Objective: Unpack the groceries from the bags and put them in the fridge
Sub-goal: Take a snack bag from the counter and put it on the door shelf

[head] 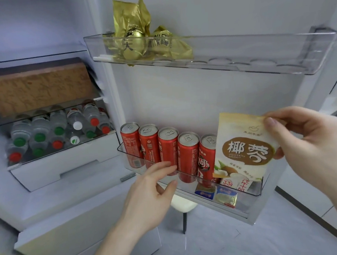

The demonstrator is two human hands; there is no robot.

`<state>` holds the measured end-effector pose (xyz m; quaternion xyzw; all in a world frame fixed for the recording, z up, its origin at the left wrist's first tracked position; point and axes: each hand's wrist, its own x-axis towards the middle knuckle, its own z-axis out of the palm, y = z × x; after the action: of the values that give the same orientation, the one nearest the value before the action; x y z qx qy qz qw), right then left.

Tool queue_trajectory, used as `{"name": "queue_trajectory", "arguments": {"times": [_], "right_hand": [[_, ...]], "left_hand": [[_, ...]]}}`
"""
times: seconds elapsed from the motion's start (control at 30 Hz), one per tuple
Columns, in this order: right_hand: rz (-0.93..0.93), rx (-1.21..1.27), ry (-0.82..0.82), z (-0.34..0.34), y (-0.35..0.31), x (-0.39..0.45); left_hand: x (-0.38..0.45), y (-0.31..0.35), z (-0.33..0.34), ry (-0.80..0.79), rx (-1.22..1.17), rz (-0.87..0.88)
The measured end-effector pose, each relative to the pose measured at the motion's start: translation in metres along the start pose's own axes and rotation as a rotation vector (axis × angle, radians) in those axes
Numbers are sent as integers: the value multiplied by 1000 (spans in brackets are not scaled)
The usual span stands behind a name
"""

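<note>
My left hand (149,193) reaches forward, fingers loosely spread — my right hand (309,144) is raised, thumb and fingers pinching.

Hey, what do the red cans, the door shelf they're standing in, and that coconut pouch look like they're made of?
Red cans: most likely aluminium, judging by the bare silvery tops with pull tabs and the glossy printed sides.
Door shelf: clear rigid plastic; the cans show through its front wall.
Coconut pouch: seemingly flexible printed film or coated paper with a matte look; it flexes where the right hand pinches it.
</note>
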<state>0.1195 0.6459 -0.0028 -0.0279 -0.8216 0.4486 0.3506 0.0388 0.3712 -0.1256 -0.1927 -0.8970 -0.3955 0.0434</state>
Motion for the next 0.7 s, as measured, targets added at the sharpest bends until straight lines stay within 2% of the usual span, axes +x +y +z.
{"name": "queue_trajectory", "arguments": {"times": [0.4, 0.6, 0.7], "right_hand": [[21, -49, -62, 19, 11, -2], [89, -340, -243, 21, 21, -7], [135, -435, -276, 15, 19, -8]], "left_hand": [[3, -2, 1, 7, -23, -24], [3, -5, 1, 7, -38, -26], [4, -7, 2, 3, -44, -24]]}}
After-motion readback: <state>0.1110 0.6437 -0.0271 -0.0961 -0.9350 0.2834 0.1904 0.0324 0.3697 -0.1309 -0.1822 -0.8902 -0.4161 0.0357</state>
